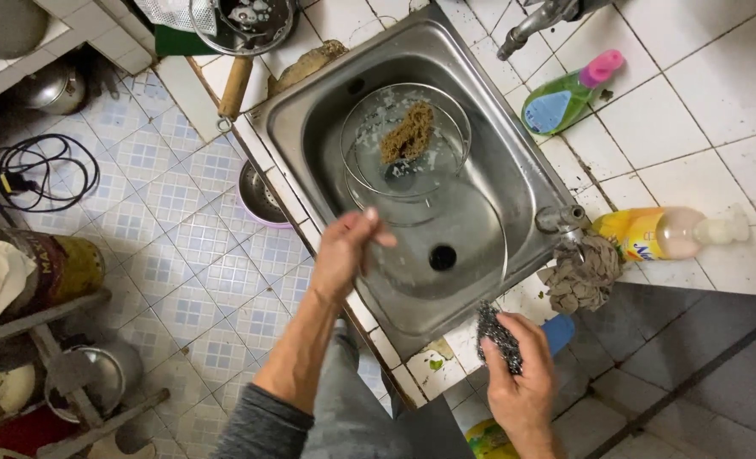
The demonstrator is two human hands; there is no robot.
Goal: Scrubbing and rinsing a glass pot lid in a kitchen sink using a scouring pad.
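Observation:
My left hand (pixel 346 253) grips the near rim of a large round glass lid (pixel 459 242), which lies tilted in the steel sink (pixel 514 161) over the drain hole (pixel 443 257). Behind the lid, a glass bowl (pixel 369 127) with foam holds a brown sponge (pixel 408 134). My right hand (pixel 522 378) is at the sink's front corner, closed around a dark steel wool scrubber (pixel 495 333). The scrubber is held over the tiled counter edge, apart from the lid.
A crumpled rag (pixel 580 276) lies by a tap knob (pixel 563 218). A yellow bottle (pixel 663 231) and a green bottle with a pink cap (pixel 565 100) lie on the white tiled counter. A pan with a wooden handle (pixel 235 85) sits beyond the sink. Pots and a cable (pixel 42 174) are on the floor.

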